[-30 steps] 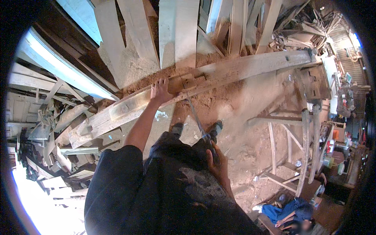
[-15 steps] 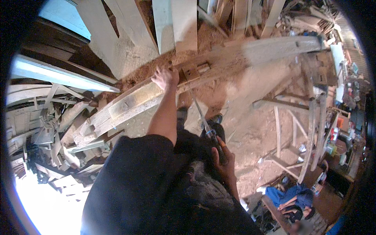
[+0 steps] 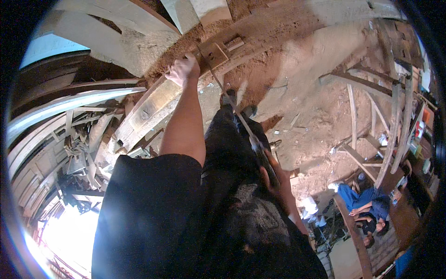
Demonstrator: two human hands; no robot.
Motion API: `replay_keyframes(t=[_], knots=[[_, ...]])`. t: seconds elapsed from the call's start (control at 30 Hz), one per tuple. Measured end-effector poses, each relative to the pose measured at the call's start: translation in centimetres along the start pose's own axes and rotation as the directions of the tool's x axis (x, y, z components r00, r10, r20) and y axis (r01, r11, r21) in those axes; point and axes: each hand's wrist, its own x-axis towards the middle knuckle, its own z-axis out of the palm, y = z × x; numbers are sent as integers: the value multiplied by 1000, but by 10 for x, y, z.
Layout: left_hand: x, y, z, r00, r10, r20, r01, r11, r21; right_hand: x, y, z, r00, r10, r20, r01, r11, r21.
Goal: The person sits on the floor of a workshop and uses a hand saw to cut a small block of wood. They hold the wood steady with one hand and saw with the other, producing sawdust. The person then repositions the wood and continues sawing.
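A long, thick wooden beam crosses in front of me, and a shorter wooden board with small dark marks lies on top of it. My left hand bears down on the wood with its fingers curled over it. My right hand is closed round the handle of a handsaw, held near my right thigh. The narrow saw blade slants up and away to the left, its far end at the board just right of my left hand. Whether the teeth are in a cut cannot be made out.
Wooden trestle legs stand to the right on the dusty ground. Scrap wood is heaped at the left, and wide boards lean beyond the beam. At lower right, people sit or lie on a bench.
The saw has come up from beside the beam, so its blade now reaches the board by my left hand. My left hand stays on the wood, while the view has shifted.
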Motion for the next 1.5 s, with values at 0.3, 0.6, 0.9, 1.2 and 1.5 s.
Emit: replay_keyframes(t=[0.3, 0.6, 0.9, 1.2, 1.5], knots=[[-1, -2, 10, 995, 68, -68, -68, 998, -5, 47, 54, 27, 988, -154, -31, 154, 988, 12], [2, 5, 5, 1000, -19, -11, 19, 999, 31, 23, 74, 8, 988, 42, 151, -43, 999, 6], [0, 8, 3, 998, 45, -41, -46, 999, -6, 49, 61, 19, 988, -156, -15, 156, 988, 16], [9, 9, 8, 1000, 23, 5, -23, 1000, 15, 36, 83, 22, 984, -175, -17, 175, 985, -6], [8, 11, 1, 999, 17, -40, -19, 999, -40, 32, 88, 27, 998, -52, 26, 52, 999, -5]])
